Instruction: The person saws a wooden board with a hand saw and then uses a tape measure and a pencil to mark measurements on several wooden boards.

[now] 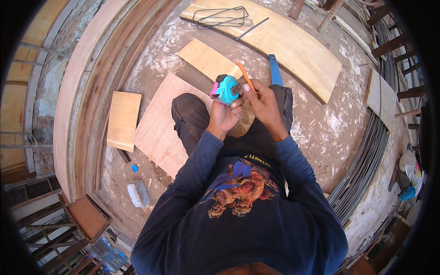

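Observation:
My left hand (223,118) is closed around a turquoise tape measure (226,90) with a black top and a pink side, held up between my knees. No drawn-out blade shows clearly. Just to its right, my right hand (264,106) grips an orange pencil (245,74), which slants up and left past the fingers. The right fingertips are close beside the tape measure's case; whether they touch it I cannot tell. Under and left of my hands lies a pinkish plywood sheet (160,126), partly hidden by my leg. Beyond the hands is a smaller yellowish board (208,58).
A long plywood panel (293,43) lies at the far side, with bent steel rods (220,18) on it. A blue tapered blade (275,69) stands out by my right knee. Left are a short board (123,117), a block (138,193) and stacked planks (91,91); right, bundled rods (357,167).

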A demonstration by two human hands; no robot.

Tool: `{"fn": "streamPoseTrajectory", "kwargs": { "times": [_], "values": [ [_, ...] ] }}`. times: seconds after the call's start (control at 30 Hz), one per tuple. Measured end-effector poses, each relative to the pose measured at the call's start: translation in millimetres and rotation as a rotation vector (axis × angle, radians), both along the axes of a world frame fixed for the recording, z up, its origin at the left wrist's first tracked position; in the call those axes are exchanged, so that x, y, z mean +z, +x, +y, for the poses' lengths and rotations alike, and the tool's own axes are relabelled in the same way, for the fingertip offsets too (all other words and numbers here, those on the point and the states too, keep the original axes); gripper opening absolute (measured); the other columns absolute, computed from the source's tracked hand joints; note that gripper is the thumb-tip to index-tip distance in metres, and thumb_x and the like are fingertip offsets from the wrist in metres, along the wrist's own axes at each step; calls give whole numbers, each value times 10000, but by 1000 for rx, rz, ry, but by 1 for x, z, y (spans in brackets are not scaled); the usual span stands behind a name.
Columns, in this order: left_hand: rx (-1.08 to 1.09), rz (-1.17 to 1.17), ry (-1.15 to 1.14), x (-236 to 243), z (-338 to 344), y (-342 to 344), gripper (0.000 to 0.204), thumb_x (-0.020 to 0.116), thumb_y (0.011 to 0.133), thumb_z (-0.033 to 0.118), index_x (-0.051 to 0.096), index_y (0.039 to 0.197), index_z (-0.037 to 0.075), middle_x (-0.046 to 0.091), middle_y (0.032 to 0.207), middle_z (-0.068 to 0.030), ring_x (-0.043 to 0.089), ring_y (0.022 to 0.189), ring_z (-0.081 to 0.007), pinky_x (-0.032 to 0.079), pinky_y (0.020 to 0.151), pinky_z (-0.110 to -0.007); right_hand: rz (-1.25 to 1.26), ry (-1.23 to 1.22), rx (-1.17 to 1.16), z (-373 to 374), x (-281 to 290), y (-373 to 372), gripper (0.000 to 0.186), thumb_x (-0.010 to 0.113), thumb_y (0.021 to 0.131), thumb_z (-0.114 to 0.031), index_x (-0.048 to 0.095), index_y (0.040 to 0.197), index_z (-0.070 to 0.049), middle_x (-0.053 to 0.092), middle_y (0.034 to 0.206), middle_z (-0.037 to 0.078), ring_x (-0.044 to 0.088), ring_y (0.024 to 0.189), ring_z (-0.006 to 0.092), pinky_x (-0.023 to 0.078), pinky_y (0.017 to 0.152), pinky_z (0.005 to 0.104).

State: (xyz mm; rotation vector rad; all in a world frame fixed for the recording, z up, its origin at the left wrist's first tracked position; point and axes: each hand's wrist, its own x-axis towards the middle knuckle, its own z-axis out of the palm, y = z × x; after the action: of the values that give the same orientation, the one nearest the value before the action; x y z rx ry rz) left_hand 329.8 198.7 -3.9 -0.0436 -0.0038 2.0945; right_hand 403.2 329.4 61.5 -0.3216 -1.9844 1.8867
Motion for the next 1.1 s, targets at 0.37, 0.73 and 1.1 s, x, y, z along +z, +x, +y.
{"fn": "streamPoseTrajectory", "kwargs": {
  "times": [0.37,0.73,1.1],
  "values": [
    [209,345,-248,25,-18,-36,578,464,994,588,560,1318,118,642,1182,-119,619,919,-228,519,800,-333,-128,-30,-26,11,-6,11,258,584,1027,-251,607,923,-16,470,640,-32,426,609,49,351,551,248],
    [235,386,-269,15,-24,-40,531,488,1001,546,555,1317,124,651,1158,-103,639,996,-225,546,844,-352,-40,270,-115,5,25,20,245,639,972,-191,695,1144,-26,492,646,51,480,580,120,396,553,305],
    [299,406,-444,20,-28,-40,461,528,995,535,543,1292,182,647,1095,3,630,983,-143,540,796,-347,125,983,-29,31,73,37,346,715,807,-79,736,1141,-169,587,762,52,604,652,238,469,572,377]
  ]
}}
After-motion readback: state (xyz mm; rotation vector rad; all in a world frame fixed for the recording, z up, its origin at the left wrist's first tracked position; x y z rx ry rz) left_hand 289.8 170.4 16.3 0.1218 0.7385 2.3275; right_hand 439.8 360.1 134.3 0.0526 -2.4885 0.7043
